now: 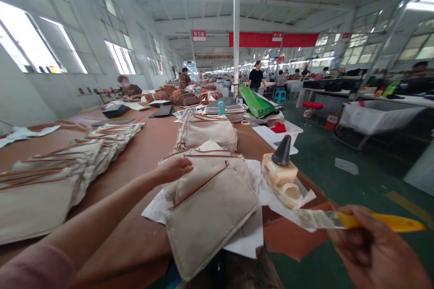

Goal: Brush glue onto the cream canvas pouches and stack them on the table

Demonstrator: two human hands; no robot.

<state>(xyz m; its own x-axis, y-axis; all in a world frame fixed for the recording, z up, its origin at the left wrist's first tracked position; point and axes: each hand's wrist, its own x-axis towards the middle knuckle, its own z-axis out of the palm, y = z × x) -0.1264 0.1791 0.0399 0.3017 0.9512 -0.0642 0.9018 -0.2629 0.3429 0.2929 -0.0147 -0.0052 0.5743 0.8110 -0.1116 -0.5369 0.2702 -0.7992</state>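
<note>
Two bare hands are at work in the head view, and here's the right hand (375,246) out at the near right, fingers clamped on the yellow-handled brush (334,220), pale bristles pointing left towards the pile. Over to the left hand (174,169): it's at the cream fabric pieces (212,216) stacked at the middle of the brown-covered table (152,207), fingers curled close together; whether they pinch a layer, I cannot tell. The top piece lies askew, its brown-trimmed edge running diagonally, one corner out past the near table edge. White paper (242,239) peeks out underneath. Just right of the pile sits a stained, pale container (280,171) with a dark cone (282,150) on top. Across on the left, a long overlapping row of similar pieces (44,198)! Beyond the pile, a green bag (257,103), and a person in black (256,76) stands well apart.
</note>
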